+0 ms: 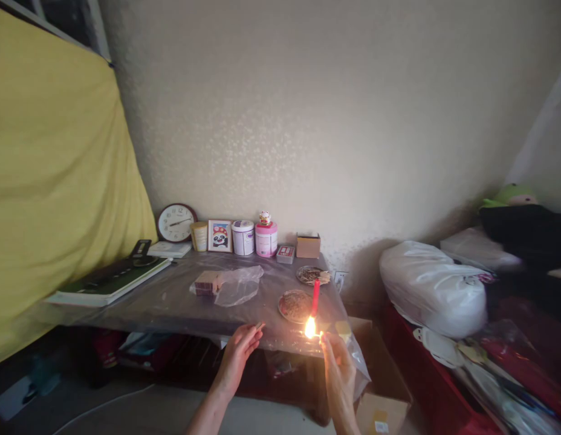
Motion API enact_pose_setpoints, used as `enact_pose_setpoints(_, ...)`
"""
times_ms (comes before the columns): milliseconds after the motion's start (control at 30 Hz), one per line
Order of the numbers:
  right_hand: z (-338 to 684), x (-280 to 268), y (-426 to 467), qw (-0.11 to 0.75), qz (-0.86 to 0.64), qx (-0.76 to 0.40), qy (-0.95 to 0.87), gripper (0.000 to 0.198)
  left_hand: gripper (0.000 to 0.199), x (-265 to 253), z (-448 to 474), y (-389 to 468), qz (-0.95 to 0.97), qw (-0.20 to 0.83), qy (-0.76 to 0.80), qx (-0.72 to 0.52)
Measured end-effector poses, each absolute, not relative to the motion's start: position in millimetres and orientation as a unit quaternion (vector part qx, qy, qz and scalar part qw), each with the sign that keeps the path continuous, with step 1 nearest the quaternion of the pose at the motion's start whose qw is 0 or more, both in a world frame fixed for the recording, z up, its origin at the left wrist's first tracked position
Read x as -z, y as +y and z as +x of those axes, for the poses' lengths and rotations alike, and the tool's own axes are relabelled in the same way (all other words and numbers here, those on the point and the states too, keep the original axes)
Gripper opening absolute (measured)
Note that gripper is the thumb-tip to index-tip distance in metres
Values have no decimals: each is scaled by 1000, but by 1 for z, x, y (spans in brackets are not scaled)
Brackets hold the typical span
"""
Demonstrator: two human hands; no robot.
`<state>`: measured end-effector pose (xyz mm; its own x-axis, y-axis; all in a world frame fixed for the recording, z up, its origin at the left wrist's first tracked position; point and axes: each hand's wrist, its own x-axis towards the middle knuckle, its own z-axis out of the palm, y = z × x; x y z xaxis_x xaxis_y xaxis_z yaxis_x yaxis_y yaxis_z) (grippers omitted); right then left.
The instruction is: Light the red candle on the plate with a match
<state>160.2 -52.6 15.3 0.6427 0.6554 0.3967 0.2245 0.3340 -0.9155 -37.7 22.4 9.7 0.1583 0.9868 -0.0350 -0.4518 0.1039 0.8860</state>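
Observation:
My right hand point(338, 362) pinches a burning match point(317, 334) near the table's right front. Its bright flame point(310, 327) points left and lies just below a red candle point(315, 297) in the picture. The candle is upright beside a round metal plate point(295, 306); whether flame and candle touch I cannot tell. To the left, my left hand point(240, 350) is closed with its fingertips around a small, flat-edged thing point(260, 326), mostly hidden by the fingers. Behind the candle, a second plate point(311, 275) bears several light sticks.
A plastic-covered table point(171, 308) carries a brown block-like pack point(208, 283) and a clear plastic bag point(239, 285). Along the wall stand a clock point(176, 222), tins point(243, 238) and a cardboard box point(308, 246). White bags point(432, 287) lie right; a yellow curtain point(58, 169) hangs left.

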Motion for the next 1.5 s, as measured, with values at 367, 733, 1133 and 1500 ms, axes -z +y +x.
enact_pose_setpoints(367, 164, -22, -55, 731, -554, -188, -352, 35, 36, 2, -38, 22, 379, 665, 351, -539)
enact_pose_setpoints(733, 167, -27, -46, 759, -517, -259, -298, 39, 33, 11, -38, 27, 376, 671, 339, -541)
enact_pose_setpoints(1133, 179, -46, -29, 785, -438, -294, -325, 28, 34, 14, -39, 29, 366, 674, 343, -542)
enact_pose_setpoints(1500, 193, -79, -12, 826, -361, -314, -298, 25, 36, 15, -40, 30, 359, 685, 349, -529)
